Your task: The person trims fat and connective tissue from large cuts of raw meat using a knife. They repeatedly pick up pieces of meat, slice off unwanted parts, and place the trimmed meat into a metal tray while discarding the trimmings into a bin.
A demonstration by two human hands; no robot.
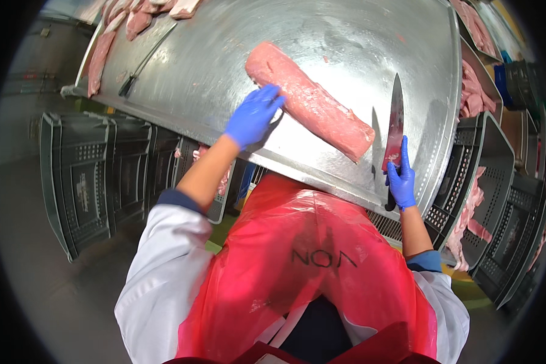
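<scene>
A long piece of pink raw meat point(312, 100), trimmed like a loin, lies slantwise on the metal worktable point(206, 79). My left hand point(253, 114), in a blue glove, is at the meat's near left side, its fingers stretched toward it and the fingertips at its edge. In my blue-gloved right hand point(401, 182) is a butcher's knife point(395, 124), held by its dark handle. The long blade points away from me, beside the right end of the meat and apart from it. Some of the handle is hidden by my fingers.
A sharpening steel point(148, 57) lies at the table's left, near more meat pieces point(138, 23). Dark perforated crates point(82, 182) stand below on the left. Further crates on the right hold meat trimmings point(467, 212) and cuts point(474, 91). The table's raised rim point(321, 182) runs before me.
</scene>
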